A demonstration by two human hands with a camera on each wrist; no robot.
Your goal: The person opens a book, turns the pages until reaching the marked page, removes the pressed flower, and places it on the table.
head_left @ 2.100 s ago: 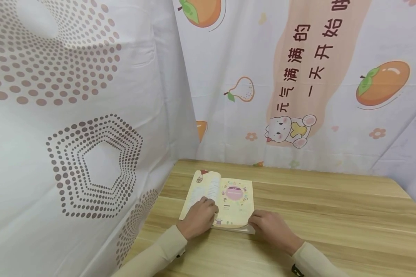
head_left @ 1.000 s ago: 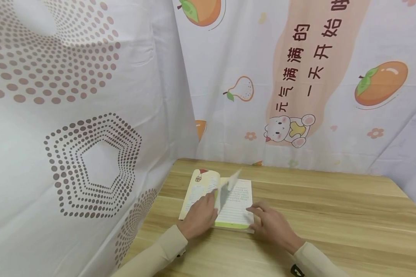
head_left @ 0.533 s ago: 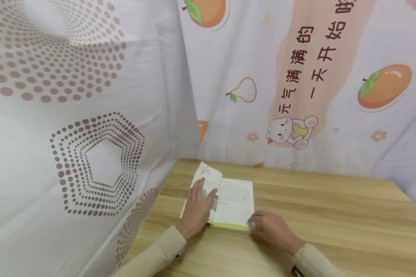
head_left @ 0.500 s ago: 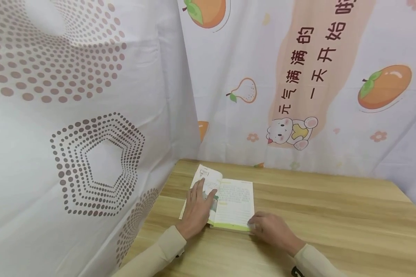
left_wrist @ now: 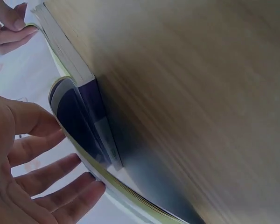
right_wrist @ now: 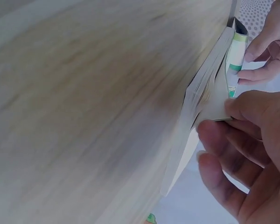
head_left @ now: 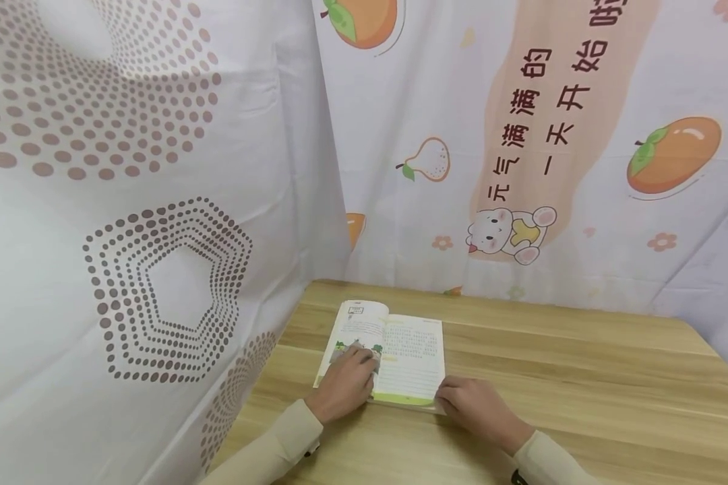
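Note:
An open book (head_left: 409, 357) lies on the wooden table, its left pages bowed up and the right page carrying text, ruled lines and a green band. My left hand (head_left: 344, 384) rests on the lower part of the left page, near the spine; in the left wrist view its fingers (left_wrist: 51, 172) lie loosely against the bowed pages. At the lower right corner, my right hand (head_left: 476, 407) pinches a page (right_wrist: 217, 105) between thumb and index finger. That corner lifts off the pages beneath, as the right wrist view shows.
The wooden table (head_left: 558, 364) stretches to the right of the book. A white curtain with dotted patterns (head_left: 176, 283) hangs at the left, and a fruit-print curtain (head_left: 400, 222) hangs behind the table.
A yellow page with a purple circle has been turned over to the left. My left hand, lately spread on the left page, has drawn back toward its lower edge. The right hand now lifts a page corner.

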